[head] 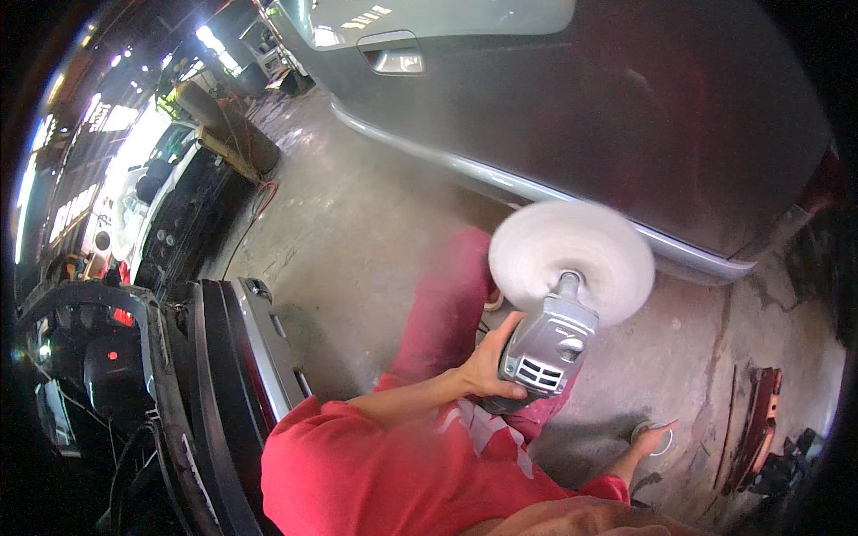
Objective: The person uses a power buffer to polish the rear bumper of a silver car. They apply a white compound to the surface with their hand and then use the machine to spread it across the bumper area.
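My left hand (496, 362) grips the metal head of a power polisher (553, 345). A large white round buffing pad (570, 248) is mounted on its spindle, its surface streaked in rings. The pad is beside the lower edge of a dark car door panel (570, 127) with a silver trim strip (482, 173); whether they touch cannot be told. My right hand (650, 439) reaches low at the right, over a small round white-rimmed container (663, 443) on the concrete floor. Its fingers partly hide the container, and their grip is unclear.
To the left stands an open vehicle door (258, 348) with a dark frame. Farther off, a gas cylinder (231, 124) leans near a red hose (267, 197). A dark red car part (757, 429) lies on the floor at the right. My bent knee (462, 261) is near the pad.
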Motion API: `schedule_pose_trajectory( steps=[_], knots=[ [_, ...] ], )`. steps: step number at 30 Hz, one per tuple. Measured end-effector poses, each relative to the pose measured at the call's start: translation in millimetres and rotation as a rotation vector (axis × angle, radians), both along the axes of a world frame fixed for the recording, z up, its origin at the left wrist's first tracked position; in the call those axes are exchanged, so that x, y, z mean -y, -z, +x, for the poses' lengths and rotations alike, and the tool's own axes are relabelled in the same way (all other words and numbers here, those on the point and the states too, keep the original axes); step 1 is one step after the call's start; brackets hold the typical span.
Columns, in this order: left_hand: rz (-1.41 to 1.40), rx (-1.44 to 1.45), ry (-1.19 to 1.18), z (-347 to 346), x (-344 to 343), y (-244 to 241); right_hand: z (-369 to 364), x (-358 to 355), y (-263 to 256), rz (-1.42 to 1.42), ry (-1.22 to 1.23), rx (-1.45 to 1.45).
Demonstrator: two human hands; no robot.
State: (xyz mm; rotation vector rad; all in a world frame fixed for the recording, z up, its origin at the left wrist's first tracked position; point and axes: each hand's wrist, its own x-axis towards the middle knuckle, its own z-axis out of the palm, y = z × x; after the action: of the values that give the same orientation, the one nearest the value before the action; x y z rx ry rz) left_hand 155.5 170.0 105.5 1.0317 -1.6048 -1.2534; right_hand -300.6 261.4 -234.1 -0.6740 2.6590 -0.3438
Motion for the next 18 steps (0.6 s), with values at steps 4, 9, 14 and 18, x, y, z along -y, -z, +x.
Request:
schedule_pose_trajectory(
  steps=[4, 9, 14, 18],
  knots=[
    [-0.017, -0.025, 0.012, -6, 0, -3, -39, -8, 49, 0.059, -0.01, -0.031],
    [-0.02, 0.008, 0.084, -4, 1, 5, -37, -6, 50, 0.06, -0.032, 0.07],
    [-0.011, 0.027, 0.144, -4, 6, 6, -44, -13, 47, -0.137, 0.015, 0.068],
    [0.013, -0.013, 0.085, 0, 8, 14, -39, -3, 34, -0.059, 0.052, 0.184]
  ],
)
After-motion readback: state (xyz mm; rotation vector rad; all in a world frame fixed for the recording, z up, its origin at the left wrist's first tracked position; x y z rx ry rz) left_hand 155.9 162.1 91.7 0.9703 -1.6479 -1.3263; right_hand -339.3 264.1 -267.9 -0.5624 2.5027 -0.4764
